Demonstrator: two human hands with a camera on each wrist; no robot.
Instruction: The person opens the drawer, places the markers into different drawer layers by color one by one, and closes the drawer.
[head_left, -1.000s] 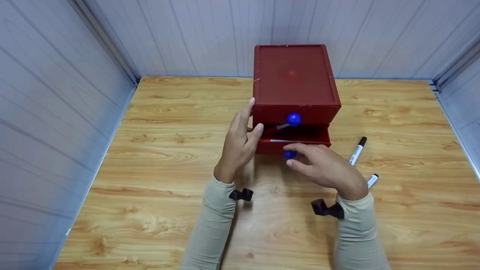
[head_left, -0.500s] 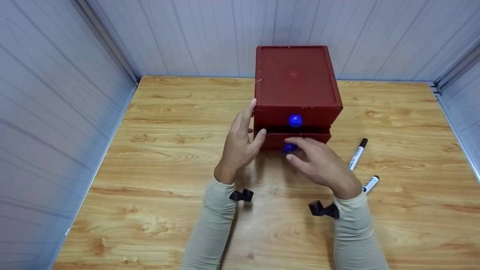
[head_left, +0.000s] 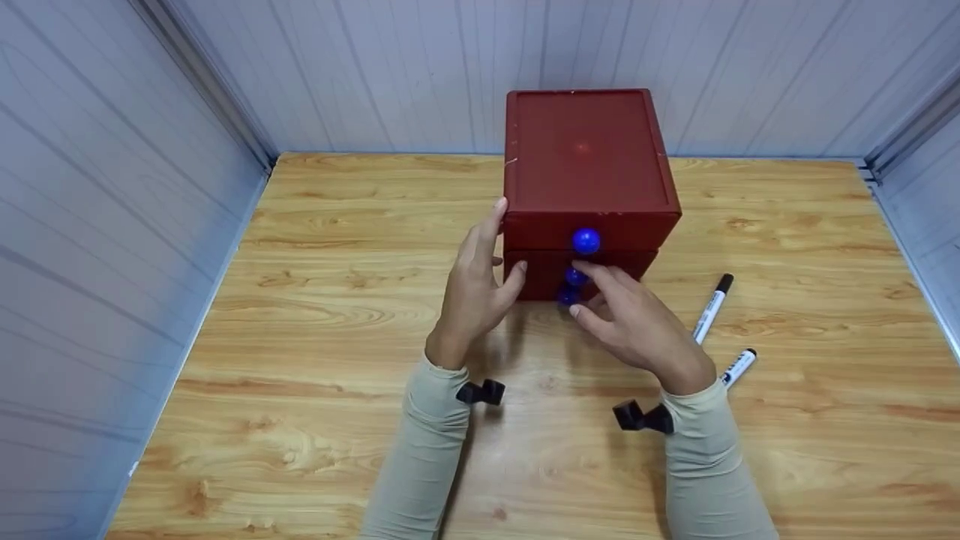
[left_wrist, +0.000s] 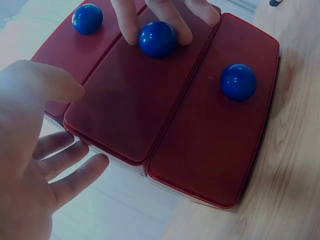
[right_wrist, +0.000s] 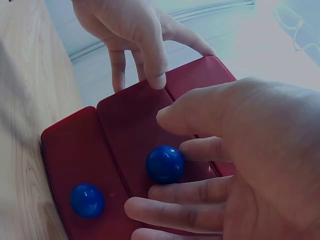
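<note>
A dark red three-drawer box (head_left: 585,150) stands at the back of the table, all its drawer fronts flush. Each front has a round blue knob, including the top knob (head_left: 586,241) and bottom knob (left_wrist: 238,82). My right hand (head_left: 641,322) rests its straight fingertips on the middle drawer (left_wrist: 135,95). Its index and middle fingers lie on either side of the middle knob (right_wrist: 165,164), and its thumb is apart from it. My left hand (head_left: 476,285) is spread around the box's left front edge, fingers along the side, thumb at the front.
Two white markers with black caps lie on the wooden table (head_left: 300,360) to the right: a farther marker (head_left: 711,309) and a nearer marker (head_left: 739,368), partly hidden by the right wrist. Pale panel walls (head_left: 375,75) enclose the back and sides.
The middle drawer has slid back into the box, hiding the pens seen inside it earlier. My right hand has moved forward with it; my left hand has stayed at the box's left side.
</note>
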